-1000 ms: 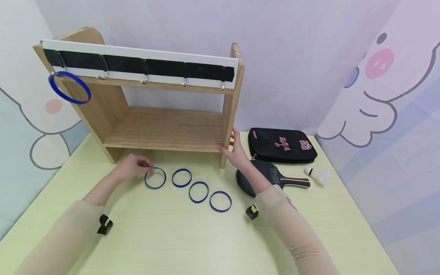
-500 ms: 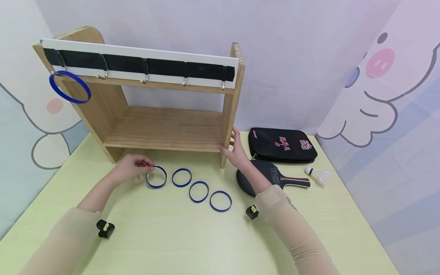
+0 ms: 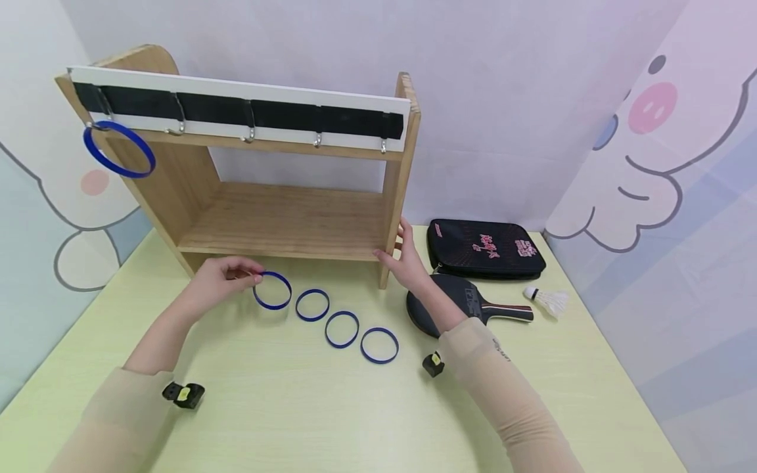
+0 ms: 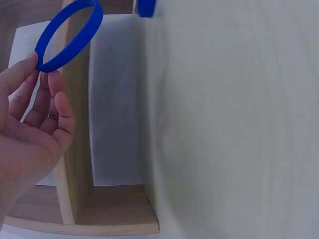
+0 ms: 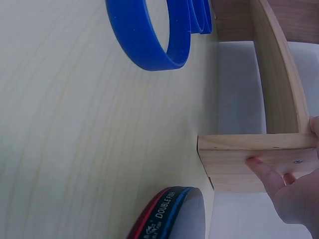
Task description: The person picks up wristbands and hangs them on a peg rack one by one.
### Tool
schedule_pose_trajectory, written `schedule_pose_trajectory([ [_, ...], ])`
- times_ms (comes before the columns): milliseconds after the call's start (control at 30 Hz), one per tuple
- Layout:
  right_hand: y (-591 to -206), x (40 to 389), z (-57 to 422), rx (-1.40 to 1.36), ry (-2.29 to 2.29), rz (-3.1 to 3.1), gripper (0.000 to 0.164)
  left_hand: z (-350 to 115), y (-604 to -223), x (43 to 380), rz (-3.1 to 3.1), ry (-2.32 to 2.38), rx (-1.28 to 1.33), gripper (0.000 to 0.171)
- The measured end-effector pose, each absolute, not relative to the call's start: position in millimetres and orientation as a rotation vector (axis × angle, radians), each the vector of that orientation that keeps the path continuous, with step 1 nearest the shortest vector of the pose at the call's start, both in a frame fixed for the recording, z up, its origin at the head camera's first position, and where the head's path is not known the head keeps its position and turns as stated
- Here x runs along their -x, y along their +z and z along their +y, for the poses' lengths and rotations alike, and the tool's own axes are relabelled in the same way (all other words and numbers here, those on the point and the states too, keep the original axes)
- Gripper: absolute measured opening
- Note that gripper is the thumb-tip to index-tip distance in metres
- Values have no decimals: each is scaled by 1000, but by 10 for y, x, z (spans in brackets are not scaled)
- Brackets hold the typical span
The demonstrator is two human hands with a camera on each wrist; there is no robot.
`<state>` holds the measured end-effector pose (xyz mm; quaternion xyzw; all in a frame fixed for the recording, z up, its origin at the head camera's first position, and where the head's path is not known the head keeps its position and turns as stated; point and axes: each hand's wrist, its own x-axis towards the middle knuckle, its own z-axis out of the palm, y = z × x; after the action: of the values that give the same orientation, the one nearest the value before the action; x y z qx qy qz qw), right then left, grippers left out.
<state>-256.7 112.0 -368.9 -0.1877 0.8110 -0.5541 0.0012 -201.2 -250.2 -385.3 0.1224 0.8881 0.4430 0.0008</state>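
Observation:
My left hand (image 3: 215,286) pinches a blue ring (image 3: 273,291) by its edge, thumb against fingers. In the left wrist view that ring (image 4: 70,37) is raised in front of the wooden shelf. My right hand (image 3: 408,259) grips the right side panel of the wooden shelf (image 3: 290,220), with the thumb at the front edge and fingers on the outer face. A second blue ring (image 3: 120,150) hangs from the leftmost metal hook on the shelf's top rail. Three more blue rings, such as the nearest one (image 3: 380,345), lie on the table in a slanting row.
Bare metal hooks (image 3: 248,131) line the black strip on the white rail. Right of the shelf are a black zipped case (image 3: 487,249), a table tennis paddle (image 3: 455,299) under my right forearm, and a shuttlecock (image 3: 548,301). Printed walls stand behind the table (image 3: 307,420).
My left hand has lifted the blue ring off the table and moved it slightly up toward the shelf. My right hand stays on the side panel.

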Motion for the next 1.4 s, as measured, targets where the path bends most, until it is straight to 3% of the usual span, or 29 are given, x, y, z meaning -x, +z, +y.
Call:
schedule_pose_trajectory([
  [333, -3890, 2722, 1153, 559, -1744, 2561, 85, -2438, -3578, 1921, 2873, 1711, -286, 26],
  [800, -4011, 2791, 1171, 593, -1771, 2574, 84, -2265, -3153, 1862, 2508, 2510, -492, 13],
  [1133, -3982, 2793, 1167, 570, -1767, 2560, 84, -2192, -2833, 1880, 2204, 3060, -387, 17],
  [1400, -3729, 2589, 1134, 575, -1760, 2528, 83, -2218, -2596, 1910, 1934, 3434, -303, 27],
])
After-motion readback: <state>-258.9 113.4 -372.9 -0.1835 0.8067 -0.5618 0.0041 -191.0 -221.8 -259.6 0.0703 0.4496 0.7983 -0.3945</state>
